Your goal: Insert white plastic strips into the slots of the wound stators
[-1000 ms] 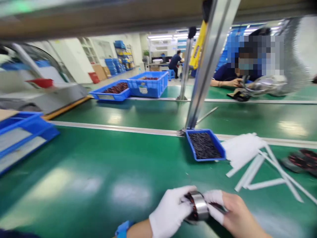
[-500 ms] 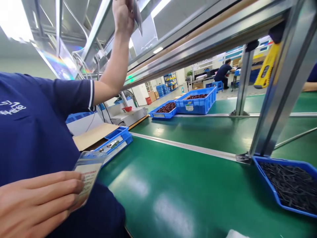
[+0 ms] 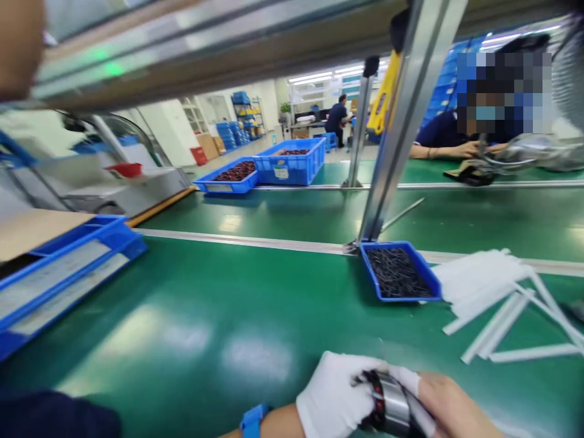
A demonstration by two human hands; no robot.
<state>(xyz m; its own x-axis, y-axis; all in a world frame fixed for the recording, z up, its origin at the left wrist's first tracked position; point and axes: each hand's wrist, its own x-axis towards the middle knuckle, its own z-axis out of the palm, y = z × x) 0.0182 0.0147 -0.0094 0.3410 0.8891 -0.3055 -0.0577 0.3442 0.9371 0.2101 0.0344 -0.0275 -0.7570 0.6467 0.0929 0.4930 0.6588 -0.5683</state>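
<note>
At the bottom of the view my left hand (image 3: 335,392), in a white glove with a blue watch strap at the wrist, is closed around a motor stator (image 3: 396,404). The stator is a shiny metal ring with dark, reddish windings at its end. My right hand (image 3: 449,401) grips its other side, with white covering on the fingers and the back of the hand bare. Past my hands a blue tray (image 3: 401,299) of thin black strips rests on the green bench (image 3: 196,310). White paper-like strips (image 3: 483,280) lie in a loose pile right of the tray.
Blue bins (image 3: 292,173) of dark red parts stand farther back. Stacked blue trays (image 3: 73,274) are at left. A metal post (image 3: 395,121) with a yellow cutter (image 3: 383,100) rises ahead. A nearby person's blurred arm (image 3: 18,48) shows top left; a co-worker (image 3: 456,137) works opposite.
The view has swung right and down, bringing in my hands, the stator and the white strips. The nearby person's card-holding hand has left the view at the left.
</note>
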